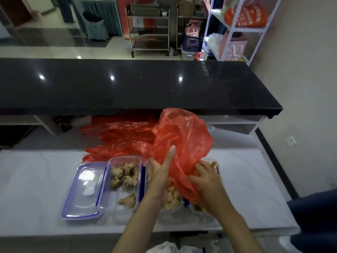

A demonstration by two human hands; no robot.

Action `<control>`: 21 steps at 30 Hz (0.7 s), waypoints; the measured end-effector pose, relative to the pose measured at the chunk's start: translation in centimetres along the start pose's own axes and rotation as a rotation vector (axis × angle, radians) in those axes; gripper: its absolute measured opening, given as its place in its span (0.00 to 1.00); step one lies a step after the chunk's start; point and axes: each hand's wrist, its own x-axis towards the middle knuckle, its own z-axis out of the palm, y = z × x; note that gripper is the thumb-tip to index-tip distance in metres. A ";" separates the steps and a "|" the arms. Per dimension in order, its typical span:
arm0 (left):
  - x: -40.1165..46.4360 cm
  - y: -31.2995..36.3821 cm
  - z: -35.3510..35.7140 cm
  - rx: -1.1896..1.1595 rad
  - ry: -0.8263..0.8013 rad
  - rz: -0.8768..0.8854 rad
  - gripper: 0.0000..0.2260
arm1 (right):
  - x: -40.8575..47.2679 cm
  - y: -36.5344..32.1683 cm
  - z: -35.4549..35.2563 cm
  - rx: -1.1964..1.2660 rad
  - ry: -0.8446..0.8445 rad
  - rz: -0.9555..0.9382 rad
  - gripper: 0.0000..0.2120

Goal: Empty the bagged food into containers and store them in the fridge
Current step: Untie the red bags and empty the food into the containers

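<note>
1. While both forearms reach in from the bottom edge, the hands meet at a red plastic bag (182,141) held up over the white marble-look counter (36,179).
2. Right hand (209,181): fingers curled, gripping the bag's lower gathered end, right above the rightmost clear container (202,209). That container is mostly hidden; brown food pieces show at its near and far ends.
3. Left hand (160,178): fingers straight, flat against the bag's left side, fingertips pointing up. Not curled round it.
4. Middle container (173,199) sits under and between the hands, holding pale fried-looking chunks; bag hangs partly over it.
5. Left container (125,179), just left of the left hand, holds brown battered pieces, one piece apart at the near end.
6. Blue-rimmed clear lid (85,190) lies flat, touching that container's left side.
7. More crumpled red bags (118,137) lie behind the containers.
8. Black speckled upper countertop (127,84) runs behind; steel trolley (149,28) and white shelving (237,30) beyond.
</note>
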 end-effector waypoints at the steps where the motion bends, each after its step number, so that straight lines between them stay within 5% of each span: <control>1: 0.1 -0.3 0.4 0.017 0.004 0.008 0.44 | -0.4 -0.4 0.1 0.015 -0.046 -0.042 0.10; 4: -0.5 -1.0 1.3 0.076 0.020 0.033 0.40 | -1.8 -1.4 -0.7 0.109 -0.161 -0.056 0.15; 8: -1.0 -2.6 0.4 0.143 0.003 0.074 0.47 | -4.6 -1.9 -2.5 0.297 -0.133 0.086 0.15; 12: -1.9 -3.0 -1.6 0.228 -0.056 0.080 0.44 | -7.1 -2.8 -4.4 0.646 0.197 0.335 0.17; 16: -5.0 -2.3 -4.8 0.363 -0.175 0.103 0.39 | -7.0 -3.2 -5.3 0.523 0.477 0.592 0.16; 19: -7.4 -1.7 -7.6 0.451 -0.245 0.101 0.39 | -5.7 -2.9 -6.0 0.726 0.274 0.757 0.29; 21: -8.7 -1.0 -9.5 0.542 -0.274 0.119 0.39 | -5.1 -2.8 -5.8 1.075 0.006 0.823 0.28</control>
